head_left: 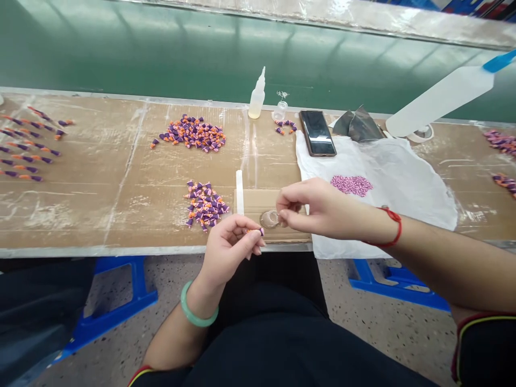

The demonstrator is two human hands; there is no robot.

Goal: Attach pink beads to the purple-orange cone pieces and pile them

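My left hand (231,244) hovers at the table's near edge, its fingers pinched on a small purple and orange piece (260,231). My right hand (312,207) is closed in a pinch just right of it, touching a small clear round cup (269,219) that rests on a cardboard piece (258,201). A pile of purple and orange pieces (204,204) lies just left of the cardboard. A white strip (239,192) lies along the cardboard's left side.
A larger pile of the same pieces (193,133) lies farther back, with a glue bottle (257,97), a small clear cup (279,110) and a phone (317,133). A white plastic bag (387,177) holds pink beads (351,184). Rows of finished pieces (28,142) lie far left.
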